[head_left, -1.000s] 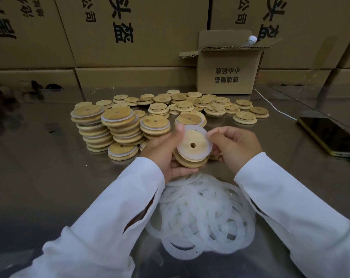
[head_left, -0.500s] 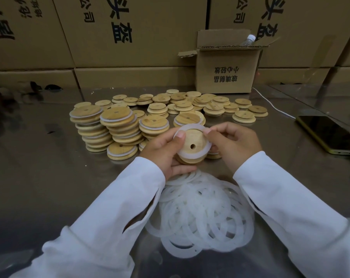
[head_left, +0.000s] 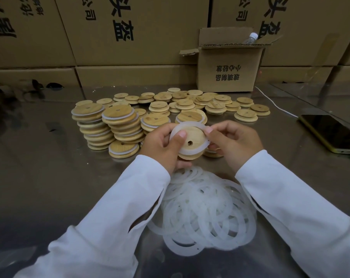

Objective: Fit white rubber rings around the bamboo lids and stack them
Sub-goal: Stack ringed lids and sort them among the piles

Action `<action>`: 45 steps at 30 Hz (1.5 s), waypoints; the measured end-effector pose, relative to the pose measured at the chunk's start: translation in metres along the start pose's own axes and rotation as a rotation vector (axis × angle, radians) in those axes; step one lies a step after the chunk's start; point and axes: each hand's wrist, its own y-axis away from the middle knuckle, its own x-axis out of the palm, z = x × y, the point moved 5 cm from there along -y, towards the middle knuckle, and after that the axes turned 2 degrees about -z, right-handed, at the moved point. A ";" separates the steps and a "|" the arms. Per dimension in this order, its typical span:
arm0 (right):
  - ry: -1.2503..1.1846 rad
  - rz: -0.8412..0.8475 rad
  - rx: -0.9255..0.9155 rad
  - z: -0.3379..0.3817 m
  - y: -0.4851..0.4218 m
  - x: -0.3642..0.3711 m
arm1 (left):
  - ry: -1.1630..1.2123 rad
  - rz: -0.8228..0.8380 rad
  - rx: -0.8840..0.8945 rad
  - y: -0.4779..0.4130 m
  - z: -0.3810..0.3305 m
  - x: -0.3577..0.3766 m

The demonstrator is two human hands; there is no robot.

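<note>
Curling my left hand round the lid, right hand pinching the ring onto it; I reckon uneven stretch could pop it off.

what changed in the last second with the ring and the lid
The ring went from lying loosely over the lid to hugging it more closely. The left hand slid its thumb down onto the ring's edge, and the right hand pinches its right side. Neither hand let go. The stacks, loose lids and ring pile stayed put.
</note>
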 end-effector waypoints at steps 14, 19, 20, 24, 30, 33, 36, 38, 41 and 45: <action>0.042 0.006 -0.100 0.008 0.003 0.002 | 0.004 -0.046 0.046 0.001 -0.007 -0.001; 0.027 0.008 -0.080 0.011 0.003 0.003 | 0.094 -0.046 0.002 0.001 -0.007 0.000; 0.011 -0.002 -0.070 0.011 0.003 0.003 | 0.104 -0.034 -0.002 0.001 -0.007 0.000; -0.028 -0.027 -0.023 0.010 0.002 0.000 | 0.079 -0.009 0.007 0.002 -0.008 0.001; -0.033 -0.038 0.006 0.008 0.002 -0.002 | -0.024 0.004 0.007 0.002 -0.005 0.002; -0.026 -0.021 -0.007 0.008 0.002 0.000 | -0.002 -0.013 0.001 0.002 -0.005 0.001; -0.030 -0.020 -0.012 0.008 0.001 0.000 | 0.001 -0.018 -0.003 0.002 -0.005 0.001; -0.023 -0.018 -0.022 0.008 0.001 0.000 | -0.005 -0.025 -0.010 0.001 -0.004 0.000; -0.022 -0.024 -0.039 0.009 0.001 0.000 | -0.026 -0.044 -0.015 0.000 -0.003 -0.001; 0.005 -0.032 -0.032 0.008 0.000 -0.001 | -0.037 -0.048 -0.018 0.000 -0.003 -0.001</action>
